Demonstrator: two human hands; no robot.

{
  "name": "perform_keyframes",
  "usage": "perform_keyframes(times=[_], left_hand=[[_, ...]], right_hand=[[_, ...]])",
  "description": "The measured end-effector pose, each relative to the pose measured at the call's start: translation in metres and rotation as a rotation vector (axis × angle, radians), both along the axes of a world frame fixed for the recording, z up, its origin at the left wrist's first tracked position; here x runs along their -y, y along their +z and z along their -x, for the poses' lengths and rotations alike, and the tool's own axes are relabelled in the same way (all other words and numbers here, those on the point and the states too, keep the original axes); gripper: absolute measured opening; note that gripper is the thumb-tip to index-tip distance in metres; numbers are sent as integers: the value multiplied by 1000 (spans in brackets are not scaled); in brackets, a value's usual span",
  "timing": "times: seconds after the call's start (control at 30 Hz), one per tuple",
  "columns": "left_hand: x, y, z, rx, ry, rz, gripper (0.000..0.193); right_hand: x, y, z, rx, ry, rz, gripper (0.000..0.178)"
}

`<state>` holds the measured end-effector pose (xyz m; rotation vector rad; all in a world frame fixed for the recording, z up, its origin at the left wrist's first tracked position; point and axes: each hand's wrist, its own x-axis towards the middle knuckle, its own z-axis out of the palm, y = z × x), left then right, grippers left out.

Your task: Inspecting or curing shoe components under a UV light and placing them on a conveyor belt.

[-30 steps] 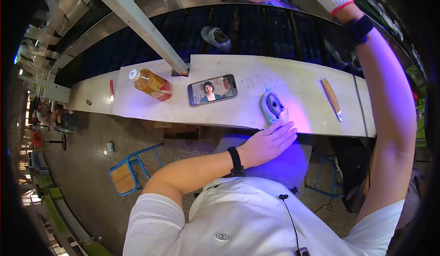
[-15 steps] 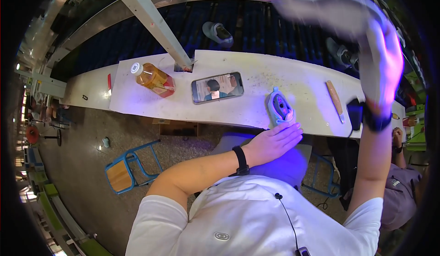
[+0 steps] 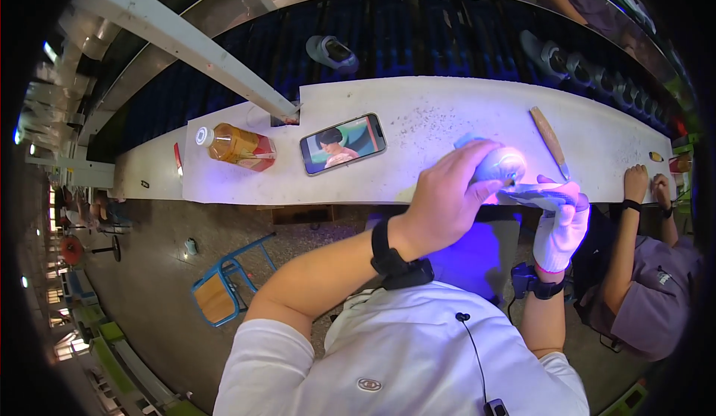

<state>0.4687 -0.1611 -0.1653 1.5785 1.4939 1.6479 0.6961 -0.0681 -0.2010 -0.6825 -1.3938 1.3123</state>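
A pale blue-white shoe (image 3: 501, 164) is held up over the near edge of the white worktop, its rounded end lit brightly by purple light. My bare left hand (image 3: 440, 200) grips it from the left side, fingers wrapped over its top. On the other side my right hand (image 3: 563, 229), in a white glove, has its fingers closed at the shoe's lower edge. A flat grey-blue part (image 3: 533, 194) shows between the two hands; whether it belongs to the shoe I cannot tell. A wooden-handled knife (image 3: 549, 139) lies beyond my right hand.
Left on the white worktop (image 3: 425, 106) are a phone (image 3: 343, 145) and an amber drink bottle (image 3: 239, 147). A dark roller conveyor (image 3: 425, 36) behind carries a grey shoe (image 3: 332, 53) and more at right. A white post (image 3: 201, 51) slants across. A co-worker (image 3: 649, 282) sits at right.
My right hand has come down from high at the right, where a blurred pale shape was with it. The shoe has left the worktop. My left hand, flat before, now grips it.
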Motion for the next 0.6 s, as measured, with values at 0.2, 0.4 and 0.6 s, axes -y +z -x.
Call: perform_keyframes(times=[0.2,0.4,0.6], left_hand=[[3,-29,-14,-23,6,-33,36],[7,-13,-13,-158,-26,-137,30],[39,-12,-9,-45,-214,76,26]], right_hand=[[-3,10,-12,74,62,19,58],[18,20,16,43,368,187,33],[40,3,40,-290,309,274,28]])
